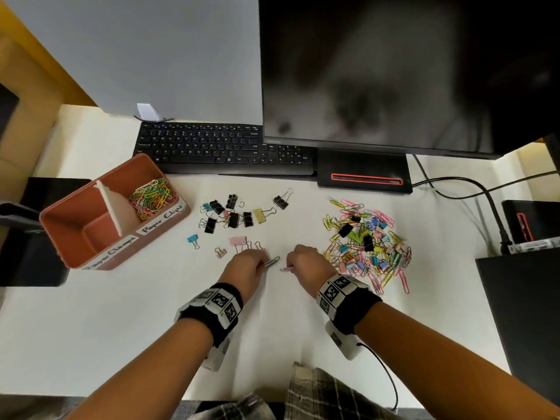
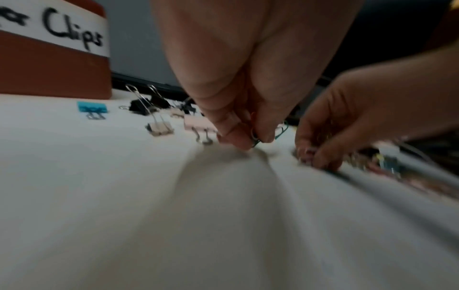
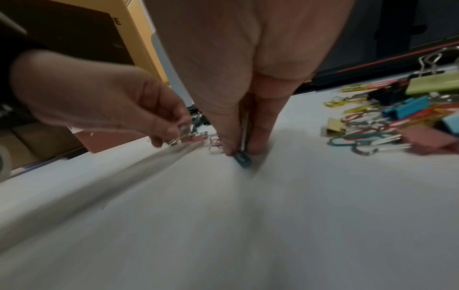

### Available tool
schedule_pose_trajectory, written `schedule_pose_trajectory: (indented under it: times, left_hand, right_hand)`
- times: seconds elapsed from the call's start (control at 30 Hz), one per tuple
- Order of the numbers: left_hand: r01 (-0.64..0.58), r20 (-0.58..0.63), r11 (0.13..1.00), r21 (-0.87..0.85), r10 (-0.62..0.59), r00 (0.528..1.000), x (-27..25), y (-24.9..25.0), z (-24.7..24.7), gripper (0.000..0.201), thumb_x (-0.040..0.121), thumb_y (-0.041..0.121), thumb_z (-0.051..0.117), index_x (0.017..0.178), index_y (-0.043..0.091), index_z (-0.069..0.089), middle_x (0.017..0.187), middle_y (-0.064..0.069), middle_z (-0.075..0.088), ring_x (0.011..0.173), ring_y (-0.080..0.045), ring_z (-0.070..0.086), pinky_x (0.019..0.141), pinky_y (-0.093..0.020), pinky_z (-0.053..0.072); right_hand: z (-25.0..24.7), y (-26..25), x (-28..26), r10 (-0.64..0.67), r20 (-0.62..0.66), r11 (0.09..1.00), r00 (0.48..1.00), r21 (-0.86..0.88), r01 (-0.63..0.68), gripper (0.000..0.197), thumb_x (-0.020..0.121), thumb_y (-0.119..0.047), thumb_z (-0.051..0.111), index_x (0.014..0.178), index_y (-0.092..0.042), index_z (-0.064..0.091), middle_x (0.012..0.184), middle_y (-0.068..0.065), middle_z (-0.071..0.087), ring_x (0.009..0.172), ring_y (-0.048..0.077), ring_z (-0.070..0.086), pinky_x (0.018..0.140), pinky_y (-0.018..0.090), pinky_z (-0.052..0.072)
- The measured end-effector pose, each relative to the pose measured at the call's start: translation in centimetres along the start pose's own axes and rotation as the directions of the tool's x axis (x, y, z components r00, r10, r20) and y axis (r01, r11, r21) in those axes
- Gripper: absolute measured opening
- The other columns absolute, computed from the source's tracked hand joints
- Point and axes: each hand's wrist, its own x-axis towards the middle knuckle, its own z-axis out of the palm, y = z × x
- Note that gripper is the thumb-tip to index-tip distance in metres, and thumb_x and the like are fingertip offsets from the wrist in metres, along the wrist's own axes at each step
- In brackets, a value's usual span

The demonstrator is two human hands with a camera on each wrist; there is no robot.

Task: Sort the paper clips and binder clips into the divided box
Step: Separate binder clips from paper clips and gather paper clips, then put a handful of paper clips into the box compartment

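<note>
My left hand [image 1: 263, 264] pinches a green paper clip [image 1: 271, 262] just above the white table; the left wrist view shows thumb and forefinger closed on its wire [image 2: 256, 141]. Close beside it, my right hand [image 1: 289, 267] pinches a small paper clip [image 3: 242, 159] against the tabletop; that clip looks teal in the right wrist view. The terracotta divided box [image 1: 75, 237] stands at the left, with coloured paper clips [image 1: 151, 197] in the compartment labelled Paper Clips. Sorted binder clips [image 1: 233, 214] lie mid-table. A mixed pile [image 1: 366, 247] sits right of my right hand.
A pink binder clip [image 1: 238, 241], a blue one [image 1: 193, 239] and a small pink one [image 1: 220, 252] lie just beyond my left hand. A keyboard [image 1: 224, 147], monitor [image 1: 394, 71] and its base [image 1: 363, 174] line the back. Cables [image 1: 469, 189] and a black box [image 1: 521, 298] are at the right.
</note>
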Motion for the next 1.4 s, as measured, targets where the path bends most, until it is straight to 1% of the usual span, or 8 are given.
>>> schedule_pose_trajectory:
  times: [0.27, 0.4, 0.57, 0.73, 0.87, 1.03, 1.2, 1.4]
  left_hand:
    - [0.084, -0.286, 0.991, -0.105, -0.11, 0.952, -1.2, -3.4, -11.5, 0.003, 0.086, 0.015, 0.062, 0.085, 0.013, 0.063, 0.08, -0.003, 0.065, 0.073, -0.018, 0.059, 0.069, -0.027, 0.047]
    - [0.234, -0.393, 0.967, -0.1, -0.255, 0.883, -1.4, -7.1, -18.9, 0.004, 0.084, 0.018, 0.064, 0.083, 0.014, 0.062, 0.08, 0.0, 0.063, 0.074, -0.016, 0.056, 0.067, -0.024, 0.042]
    - [0.337, -0.343, 0.925, -0.176, -0.379, 0.859, -0.2, -10.9, -22.4, 0.01, 0.076, 0.022, 0.073, 0.081, 0.015, 0.068, 0.078, -0.005, 0.069, 0.076, -0.021, 0.065, 0.072, -0.031, 0.053]
    - [0.323, -0.341, 0.944, -0.06, -0.324, 0.882, 0.1, -10.5, -22.4, 0.021, 0.088, 0.02, 0.058, 0.103, 0.008, 0.067, 0.102, -0.013, 0.069, 0.09, -0.023, 0.059, 0.079, -0.024, 0.037]
    - [0.197, -0.402, 0.965, -0.175, -0.253, 0.88, -1.2, -9.1, -21.9, 0.015, 0.088, 0.018, 0.056, 0.098, 0.015, 0.066, 0.097, -0.004, 0.069, 0.089, -0.016, 0.061, 0.086, -0.025, 0.043]
    - [0.022, -0.237, 0.963, -0.269, -0.088, 0.968, -1.6, -5.3, -17.9, 0.007, 0.087, 0.018, 0.06, 0.09, 0.019, 0.066, 0.087, 0.005, 0.068, 0.076, -0.009, 0.063, 0.072, -0.028, 0.053]
    - [-0.108, -0.047, 0.984, -0.141, 0.102, 0.994, -0.2, 1.2, -10.5, 0.013, 0.089, 0.014, 0.055, 0.096, 0.018, 0.064, 0.084, 0.008, 0.064, 0.061, 0.005, 0.056, 0.054, -0.006, 0.041]
    - [-0.128, 0.169, 0.99, -0.066, 0.137, 0.976, 2.2, 7.5, -0.8, 0.025, 0.083, 0.018, 0.062, 0.107, 0.02, 0.056, 0.099, 0.003, 0.054, 0.079, -0.014, 0.059, 0.067, -0.013, 0.041]
  right_hand:
    - [-2.7, -3.4, 0.8, -0.019, 0.028, 0.986, 0.999, 0.168, 0.014, 0.028, 0.095, -0.029, 0.048, 0.1, -0.005, 0.063, 0.102, 0.013, 0.064, 0.094, 0.027, 0.059, 0.08, 0.032, 0.044]
    - [-7.2, -9.3, 2.9, -0.104, -0.092, 0.963, 0.99, 0.24, 0.123, 0.016, 0.094, -0.018, 0.052, 0.091, -0.008, 0.063, 0.091, 0.009, 0.062, 0.08, 0.019, 0.059, 0.08, 0.037, 0.053]
    - [-12.3, -19.4, 9.3, -0.212, -0.23, 0.951, 0.95, 0.174, 0.254, 0.015, 0.091, -0.022, 0.057, 0.102, -0.017, 0.065, 0.096, 0.003, 0.067, 0.084, 0.017, 0.06, 0.077, 0.029, 0.051]
    - [-12.5, -22.8, 11.8, -0.196, -0.266, 0.916, 0.944, 0.294, 0.273, 0.038, 0.086, -0.026, 0.065, 0.121, -0.015, 0.057, 0.115, 0.007, 0.066, 0.103, 0.022, 0.062, 0.091, 0.036, 0.051]
    - [-11.3, -19.8, 9.5, -0.223, -0.347, 0.922, 0.911, 0.229, 0.313, 0.022, 0.089, -0.034, 0.056, 0.11, -0.026, 0.062, 0.112, -0.004, 0.066, 0.1, 0.017, 0.061, 0.087, 0.037, 0.05]
    - [-8.3, -10.2, 2.2, -0.169, -0.315, 0.952, 0.934, 0.193, 0.238, 0.02, 0.093, -0.034, 0.049, 0.098, -0.025, 0.066, 0.098, -0.006, 0.066, 0.086, 0.012, 0.059, 0.076, 0.031, 0.05]
    - [-3.4, 2.8, -6.4, 0.04, -0.165, 0.987, 0.986, 0.163, -0.013, 0.022, 0.088, -0.04, 0.058, 0.103, -0.025, 0.064, 0.108, -0.004, 0.061, 0.092, 0.014, 0.058, 0.08, 0.035, 0.052]
    - [0.2, 11.2, -12.4, 0.101, 0.091, 0.982, 0.991, 0.153, -0.114, 0.044, 0.081, -0.043, 0.065, 0.122, -0.031, 0.054, 0.131, -0.007, 0.043, 0.11, 0.017, 0.052, 0.081, 0.019, 0.036]
